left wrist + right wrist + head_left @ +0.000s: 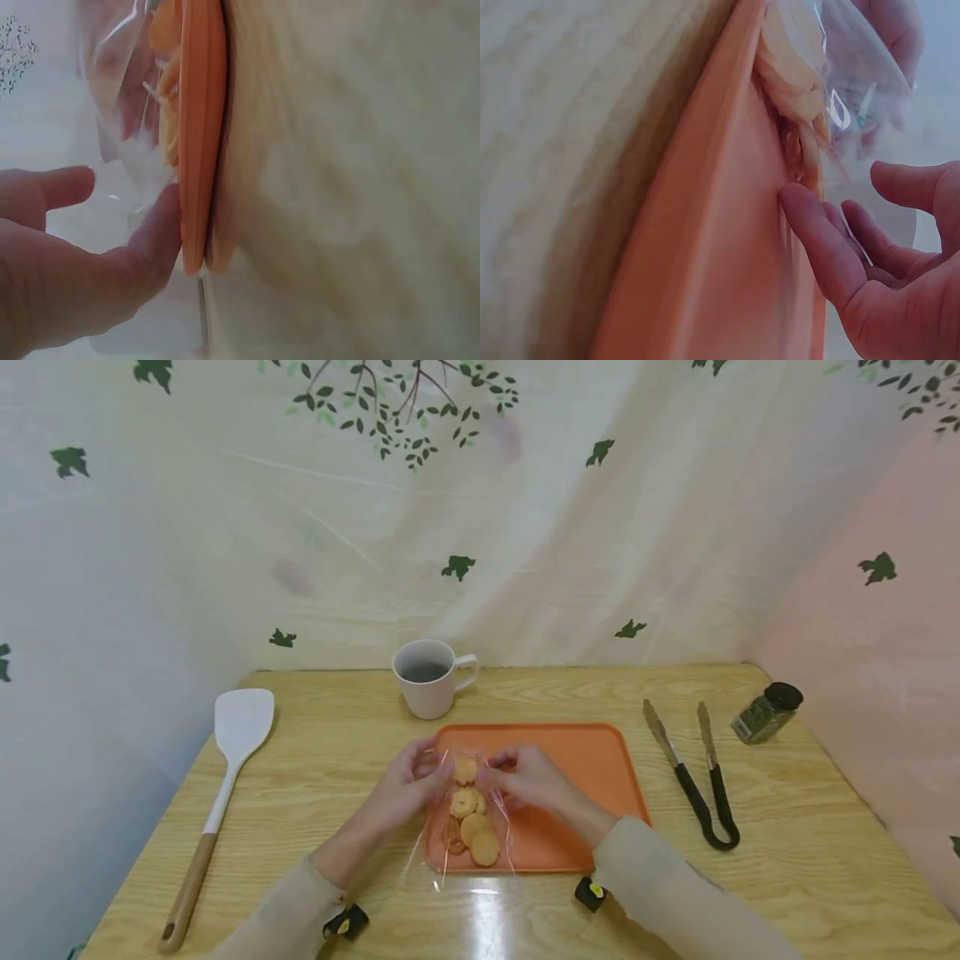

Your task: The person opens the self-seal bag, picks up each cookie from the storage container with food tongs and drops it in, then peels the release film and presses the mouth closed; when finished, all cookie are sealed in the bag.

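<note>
A clear plastic bag (459,835) of round golden cookies (484,848) lies on the left part of an orange tray (577,777). At the bag's far end, my left hand (412,781) is along its left side and my right hand (528,777) along its right. In the left wrist view, the left hand (82,270) has thumb and finger spread apart, one fingertip against the tray's edge. The right wrist view shows the right hand (889,262) with thumb and fingers apart beside the bag, fingertips low by the tray. Neither hand visibly pinches the plastic.
A white mug (429,692) with dark contents stands behind the tray. To the left lies a white spatula (232,777) with a wooden handle. Black-handled tongs (705,802) lie right of the tray, and a black-lidded jar (767,714) lies tilted near the table's right edge.
</note>
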`<state>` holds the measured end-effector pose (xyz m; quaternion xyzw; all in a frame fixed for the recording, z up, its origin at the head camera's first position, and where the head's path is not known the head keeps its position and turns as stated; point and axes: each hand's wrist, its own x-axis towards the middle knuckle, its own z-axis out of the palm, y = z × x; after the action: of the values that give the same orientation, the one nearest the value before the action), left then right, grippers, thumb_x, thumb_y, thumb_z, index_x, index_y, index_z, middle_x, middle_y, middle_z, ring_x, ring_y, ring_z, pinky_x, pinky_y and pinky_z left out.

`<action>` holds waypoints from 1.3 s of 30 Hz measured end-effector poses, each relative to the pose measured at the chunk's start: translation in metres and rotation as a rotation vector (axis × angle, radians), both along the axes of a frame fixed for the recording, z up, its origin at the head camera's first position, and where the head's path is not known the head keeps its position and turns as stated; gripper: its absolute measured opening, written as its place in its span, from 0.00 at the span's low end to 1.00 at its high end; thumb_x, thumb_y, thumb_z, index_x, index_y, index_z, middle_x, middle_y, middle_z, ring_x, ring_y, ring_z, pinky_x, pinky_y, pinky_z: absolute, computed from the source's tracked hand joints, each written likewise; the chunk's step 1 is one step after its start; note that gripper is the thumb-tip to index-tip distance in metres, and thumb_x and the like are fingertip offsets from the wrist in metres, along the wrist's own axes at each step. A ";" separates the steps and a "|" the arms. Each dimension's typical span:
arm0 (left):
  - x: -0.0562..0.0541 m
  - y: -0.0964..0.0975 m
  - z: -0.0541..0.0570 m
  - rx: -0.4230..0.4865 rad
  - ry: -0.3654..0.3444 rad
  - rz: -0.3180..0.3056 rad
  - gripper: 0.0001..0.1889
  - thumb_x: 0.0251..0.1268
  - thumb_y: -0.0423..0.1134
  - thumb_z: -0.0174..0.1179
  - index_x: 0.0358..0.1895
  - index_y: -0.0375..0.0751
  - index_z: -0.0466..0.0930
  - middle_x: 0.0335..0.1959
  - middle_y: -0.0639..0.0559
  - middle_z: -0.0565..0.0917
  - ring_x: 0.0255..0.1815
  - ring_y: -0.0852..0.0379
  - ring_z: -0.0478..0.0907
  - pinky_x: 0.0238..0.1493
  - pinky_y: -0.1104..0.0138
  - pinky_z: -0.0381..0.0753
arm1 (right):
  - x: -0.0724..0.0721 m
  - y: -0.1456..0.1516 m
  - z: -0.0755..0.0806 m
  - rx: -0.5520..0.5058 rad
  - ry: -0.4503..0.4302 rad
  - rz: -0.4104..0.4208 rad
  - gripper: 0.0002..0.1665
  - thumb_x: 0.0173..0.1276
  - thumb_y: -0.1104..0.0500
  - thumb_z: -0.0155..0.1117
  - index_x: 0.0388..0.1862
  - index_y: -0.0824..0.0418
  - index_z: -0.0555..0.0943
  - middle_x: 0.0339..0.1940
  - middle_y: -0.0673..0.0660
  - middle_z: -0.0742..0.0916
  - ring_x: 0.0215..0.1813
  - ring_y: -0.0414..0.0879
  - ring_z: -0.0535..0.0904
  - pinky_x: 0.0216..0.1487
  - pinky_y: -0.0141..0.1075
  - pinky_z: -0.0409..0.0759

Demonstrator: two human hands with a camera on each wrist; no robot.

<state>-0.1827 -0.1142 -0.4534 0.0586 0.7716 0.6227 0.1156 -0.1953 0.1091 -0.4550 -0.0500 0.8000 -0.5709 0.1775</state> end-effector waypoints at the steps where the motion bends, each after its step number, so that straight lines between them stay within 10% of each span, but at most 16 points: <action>1: -0.002 -0.001 -0.001 -0.039 0.015 -0.011 0.27 0.72 0.39 0.64 0.68 0.27 0.70 0.60 0.35 0.79 0.58 0.42 0.79 0.53 0.57 0.82 | -0.002 0.000 -0.001 -0.001 0.003 -0.001 0.16 0.71 0.59 0.69 0.48 0.72 0.83 0.36 0.57 0.86 0.30 0.44 0.83 0.27 0.40 0.86; 5: -0.012 -0.003 -0.003 -0.148 0.062 -0.025 0.17 0.69 0.37 0.66 0.53 0.27 0.83 0.43 0.41 0.88 0.41 0.51 0.86 0.40 0.63 0.85 | -0.006 0.003 -0.004 -0.050 -0.039 0.001 0.13 0.72 0.63 0.66 0.46 0.74 0.82 0.31 0.58 0.86 0.27 0.43 0.82 0.27 0.41 0.86; 11: -0.014 -0.007 0.001 -0.001 -0.020 0.014 0.13 0.68 0.31 0.66 0.50 0.23 0.83 0.39 0.39 0.88 0.34 0.55 0.85 0.37 0.63 0.87 | -0.002 0.020 -0.002 -0.232 -0.104 -0.003 0.17 0.75 0.63 0.63 0.54 0.77 0.78 0.38 0.61 0.88 0.33 0.48 0.86 0.35 0.45 0.88; 28: 0.027 -0.012 0.066 0.265 0.117 0.014 0.14 0.72 0.30 0.63 0.53 0.22 0.81 0.45 0.32 0.86 0.41 0.52 0.87 0.49 0.53 0.84 | 0.030 0.081 0.056 -0.375 0.190 0.115 0.16 0.76 0.63 0.62 0.51 0.79 0.77 0.42 0.62 0.90 0.45 0.60 0.88 0.46 0.54 0.84; 39: 0.045 -0.003 0.078 0.290 0.138 -0.062 0.12 0.72 0.34 0.63 0.47 0.25 0.83 0.35 0.43 0.88 0.35 0.56 0.86 0.43 0.56 0.87 | 0.038 0.098 0.060 -0.376 0.206 0.192 0.12 0.79 0.64 0.58 0.49 0.75 0.80 0.43 0.63 0.90 0.46 0.60 0.87 0.48 0.57 0.83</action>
<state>-0.1372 -0.1170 -0.3758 0.1410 0.6776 0.7182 0.0718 -0.1577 0.2071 -0.3953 -0.2160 0.6852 -0.6823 0.1356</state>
